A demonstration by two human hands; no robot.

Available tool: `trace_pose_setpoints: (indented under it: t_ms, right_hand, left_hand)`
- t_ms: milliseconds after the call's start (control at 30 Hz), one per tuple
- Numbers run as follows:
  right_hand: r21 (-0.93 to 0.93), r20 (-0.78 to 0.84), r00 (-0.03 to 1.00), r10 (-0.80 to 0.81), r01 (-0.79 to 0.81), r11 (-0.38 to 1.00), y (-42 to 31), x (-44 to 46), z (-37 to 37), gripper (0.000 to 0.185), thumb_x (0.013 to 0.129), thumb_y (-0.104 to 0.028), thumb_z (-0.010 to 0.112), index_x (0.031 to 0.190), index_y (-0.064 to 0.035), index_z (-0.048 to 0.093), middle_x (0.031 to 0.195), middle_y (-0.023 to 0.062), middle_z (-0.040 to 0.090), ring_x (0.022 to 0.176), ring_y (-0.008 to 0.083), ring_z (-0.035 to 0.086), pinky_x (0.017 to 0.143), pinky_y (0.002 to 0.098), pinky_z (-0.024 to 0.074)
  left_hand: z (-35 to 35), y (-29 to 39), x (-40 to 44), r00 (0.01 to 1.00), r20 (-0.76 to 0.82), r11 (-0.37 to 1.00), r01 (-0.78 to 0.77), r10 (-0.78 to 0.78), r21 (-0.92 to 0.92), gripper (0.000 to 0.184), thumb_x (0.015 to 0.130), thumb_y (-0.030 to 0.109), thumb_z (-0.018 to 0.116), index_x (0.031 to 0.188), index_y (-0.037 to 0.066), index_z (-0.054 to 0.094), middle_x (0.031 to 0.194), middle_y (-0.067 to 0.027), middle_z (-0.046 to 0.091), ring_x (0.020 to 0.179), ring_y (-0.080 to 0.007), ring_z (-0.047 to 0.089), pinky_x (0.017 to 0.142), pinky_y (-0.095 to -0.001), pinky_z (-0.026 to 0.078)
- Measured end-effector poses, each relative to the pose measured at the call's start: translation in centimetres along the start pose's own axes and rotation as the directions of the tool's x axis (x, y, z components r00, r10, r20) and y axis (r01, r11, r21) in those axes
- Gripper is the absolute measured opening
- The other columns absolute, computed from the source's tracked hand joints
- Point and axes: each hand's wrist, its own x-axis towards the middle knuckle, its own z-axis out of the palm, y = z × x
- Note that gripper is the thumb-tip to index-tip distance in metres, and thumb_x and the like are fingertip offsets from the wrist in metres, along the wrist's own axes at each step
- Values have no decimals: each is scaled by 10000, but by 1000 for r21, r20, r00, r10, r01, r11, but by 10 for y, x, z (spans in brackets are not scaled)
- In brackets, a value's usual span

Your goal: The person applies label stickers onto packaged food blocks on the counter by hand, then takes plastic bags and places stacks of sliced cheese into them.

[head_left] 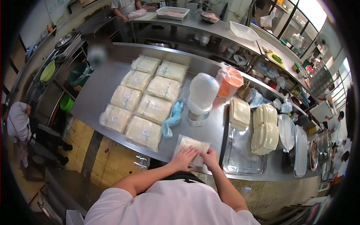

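Note:
At the front edge of the steel table lies a clear plastic bag [195, 144] with a flat, pale stack inside. My left hand [184, 156] rests on it, fingers stretched out flat. On the bag's right side, my right hand [209, 156] is closed with its fingertips on the plastic edge. Just beyond are a crumpled light-blue strip of labels [173, 119] and a tall stack of clear round plastic containers [203, 90]. Several filled bags with white labels [144, 133] lie in two columns to the left.
Right of me, a metal tray [243, 161] holds stacks of pale sheets [265, 129]. An orange-filled bag [229, 79] stands by the raised back edge. Covered trays [300, 150] sit farther right. One person [20, 123] is at far left, another [125, 13] behind the table.

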Motion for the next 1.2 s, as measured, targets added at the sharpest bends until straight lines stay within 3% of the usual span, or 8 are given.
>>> trace_pose_setpoints:
  t_ms: [133,300,367,567,700,833,967,1200]
  right_hand:
    - [175,17,998,66,-68,982,-71,-1,31,155,913,-55,657,1042,24,623,872,116,698,695,205,693,561,340,573]
    - [173,91,972,-216,198,965,-208,6,75,187,959,-137,668,1016,29,602,932,145,721,768,205,699,664,350,589]
    - [-429,73,760,-646,608,668,-241,27,91,351,940,-235,731,1084,69,631,980,127,732,803,197,696,730,363,567]
    - [-508,493,848,195,98,856,-296,76,155,380,883,-334,820,959,24,719,818,21,682,759,110,602,663,311,492]
    - [-185,307,950,56,2,983,-285,101,202,263,928,-259,784,903,-6,717,782,-14,655,697,85,552,624,275,452]
    - [-96,109,993,-38,49,994,-297,135,248,224,954,-220,746,921,-6,689,745,-34,613,629,51,494,537,252,391]
    - [-52,-2,967,-255,254,966,-306,190,310,255,956,-205,724,870,28,666,697,-4,602,616,83,511,526,270,405]
    - [-176,-67,971,-231,216,960,-324,274,388,305,910,-192,734,1035,70,642,868,180,706,765,267,671,700,399,536]
  left_hand:
    - [-38,-28,-6,987,-80,817,71,-142,-572,875,867,440,750,1540,19,382,1523,-182,498,1386,-366,501,1156,-489,388]
    - [-110,-88,-2,878,235,43,277,-417,-960,527,1038,304,592,1457,6,477,1382,-152,622,1228,-292,640,1056,-441,504]
    - [-159,-99,-3,838,445,-533,233,-315,-814,462,1070,308,543,1426,14,513,1352,-136,637,1212,-259,646,1059,-435,503]
    - [-192,-195,-29,854,519,-787,350,44,-509,623,1053,498,494,1433,5,514,1387,-166,621,1215,-318,642,1055,-458,502]
    - [-228,-248,-58,951,272,-926,230,148,-301,647,1042,513,498,1426,-8,522,1377,-174,631,1238,-330,632,1095,-471,469]
    - [-254,-322,-70,886,413,-793,90,-213,-602,462,1030,300,593,1372,-8,561,1299,-146,678,1203,-307,655,1071,-468,494]
    - [-309,-390,-33,691,308,-279,158,-654,-947,252,1007,95,624,1248,23,636,1175,-95,713,1051,-193,694,895,-369,580]
    - [-355,-510,13,534,-157,473,529,-831,-704,259,923,192,743,1114,17,721,931,-108,752,839,-189,710,762,-353,556]
